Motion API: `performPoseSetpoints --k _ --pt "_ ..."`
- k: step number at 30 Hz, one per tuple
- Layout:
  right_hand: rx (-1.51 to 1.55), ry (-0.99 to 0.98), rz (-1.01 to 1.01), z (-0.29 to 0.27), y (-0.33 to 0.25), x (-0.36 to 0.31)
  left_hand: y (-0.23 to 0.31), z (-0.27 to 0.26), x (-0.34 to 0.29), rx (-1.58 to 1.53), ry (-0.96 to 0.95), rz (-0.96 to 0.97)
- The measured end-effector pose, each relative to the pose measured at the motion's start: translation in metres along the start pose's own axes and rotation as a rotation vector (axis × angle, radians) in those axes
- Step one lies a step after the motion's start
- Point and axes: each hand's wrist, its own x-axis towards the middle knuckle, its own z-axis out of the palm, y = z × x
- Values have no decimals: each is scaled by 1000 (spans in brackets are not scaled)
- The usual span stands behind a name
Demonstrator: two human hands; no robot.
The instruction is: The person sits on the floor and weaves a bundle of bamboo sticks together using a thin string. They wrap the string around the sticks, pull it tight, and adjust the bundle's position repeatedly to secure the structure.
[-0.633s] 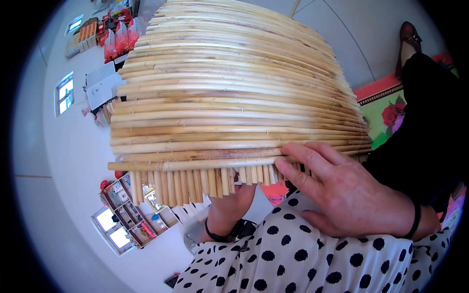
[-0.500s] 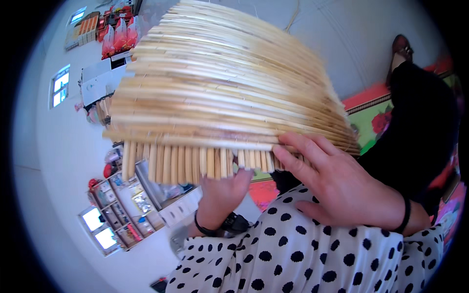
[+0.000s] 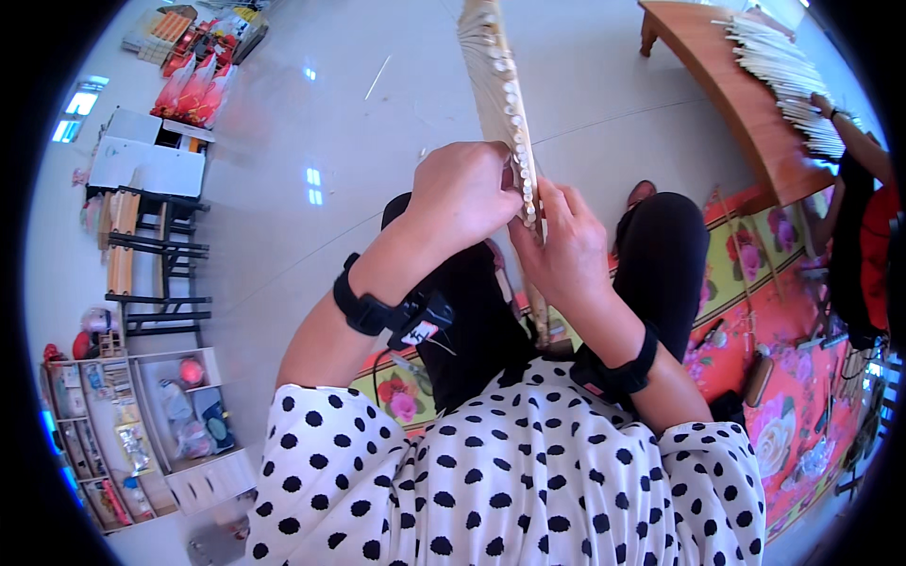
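A mat of slender pale reed sticks (image 3: pixel 517 123) stands nearly edge-on in front of me, its round cut ends in a line facing up. My left hand (image 3: pixel 464 196) grips it from the left, fingers curled in at the stick ends. From the right, my right hand (image 3: pixel 572 247) is closed on the same edge just nearer to me, thumb and fingers around it. The mat's lower part drops between my knees and is mostly hidden behind the hands. Most of its broad face is turned out of sight.
At the right, a brown wooden table (image 3: pixel 703 57) bears a bundle of pale sticks (image 3: pixel 779 80); another person's arm (image 3: pixel 859 141) reaches onto it. A flowered rug (image 3: pixel 779 406) lies below. Left are dark folding frames (image 3: pixel 160 255), a white cabinet (image 3: pixel 142 160) and a shelf unit (image 3: pixel 142 424).
The mat has turned from its broad face to edge-on. My left hand has come out from beneath to its left side; the right has moved from its face to the stick ends.
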Motion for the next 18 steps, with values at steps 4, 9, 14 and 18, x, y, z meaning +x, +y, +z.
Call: performPoseSetpoints --k 4,9,14,18 --pt "-93 46 25 -4 -4 -7 7 -4 9 104 -134 115" --pt "-99 28 103 -5 -7 -9 1 0 23 81 -170 195" --pt "-169 30 92 -2 -9 -8 -8 -1 26 17 -206 246" --pt "-244 69 48 1 -7 -6 -14 2 26 -87 -159 264"
